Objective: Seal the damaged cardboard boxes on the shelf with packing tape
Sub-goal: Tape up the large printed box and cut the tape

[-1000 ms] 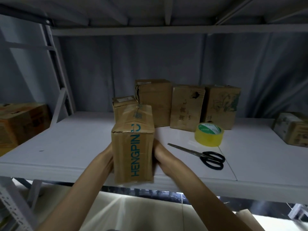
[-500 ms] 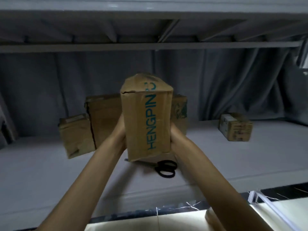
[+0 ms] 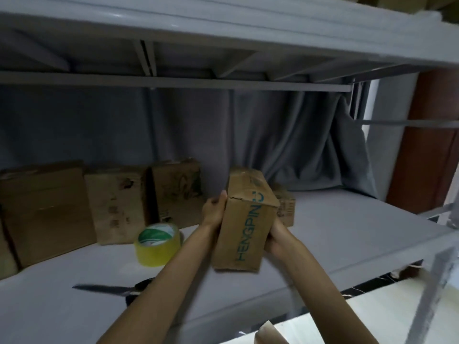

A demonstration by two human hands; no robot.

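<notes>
Both hands hold a small brown cardboard box (image 3: 247, 223) printed HENGPIN in teal, lifted above the white shelf (image 3: 347, 234). My left hand (image 3: 214, 210) grips its left side with the thumb at the top edge. My right hand (image 3: 277, 235) grips the right side, mostly hidden behind the box. A yellow roll of packing tape (image 3: 157, 243) with a green-and-white label lies on the shelf to the left. Black scissors (image 3: 111, 289) lie nearer me, their handles partly hidden by my left forearm.
Three taller brown boxes (image 3: 47, 209) (image 3: 116, 202) (image 3: 177, 188) stand in a row at the back left. A smaller box (image 3: 285, 207) sits behind the held one. A grey curtain (image 3: 285, 145) hangs behind; the upper shelf (image 3: 223, 28) is close overhead. A shelf post (image 3: 432, 289) stands at right.
The view swung right and the held box moved right with it, tilting a little. The tape roll is in sight again to the left. Both hands keep their grip.
</notes>
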